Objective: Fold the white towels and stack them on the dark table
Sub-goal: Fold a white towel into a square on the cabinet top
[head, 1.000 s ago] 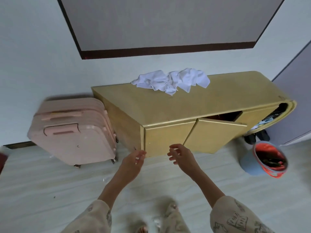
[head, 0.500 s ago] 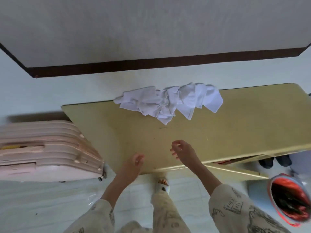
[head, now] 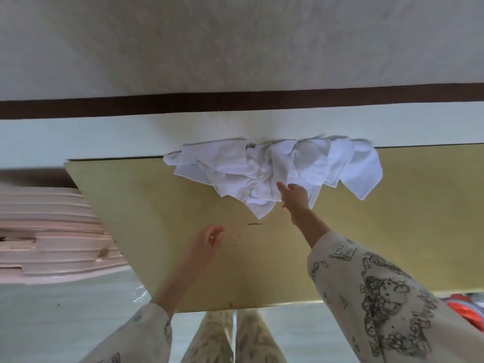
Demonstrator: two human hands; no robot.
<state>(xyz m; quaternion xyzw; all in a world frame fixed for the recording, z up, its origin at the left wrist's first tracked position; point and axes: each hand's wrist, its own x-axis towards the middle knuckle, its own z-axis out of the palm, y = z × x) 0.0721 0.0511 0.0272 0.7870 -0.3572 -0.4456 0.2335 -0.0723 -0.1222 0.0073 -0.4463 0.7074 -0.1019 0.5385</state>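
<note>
Right hand (head: 294, 197) reaches into the crumpled towels (head: 272, 171) on the yellow tabletop (head: 146, 203).

The towels lie in one white, wrinkled heap at the tabletop's far edge, against the wall (head: 235, 127); the heap's long axis runs left to right along that edge, with a loose corner pointing toward the person and a flat flap hanging off its right end. The right hand's fingers touch the heap's near side, index finger extended; whether they pinch cloth I cannot tell. The left hand (head: 208, 241) hovers over bare tabletop, well apart from the heap, fingers loosely curled, holding nothing. A pink suitcase (head: 49, 231) stands left of the tabletop, shut. A red-rimmed container (head: 468, 313) shows at the right edge, contents unclear.
</note>
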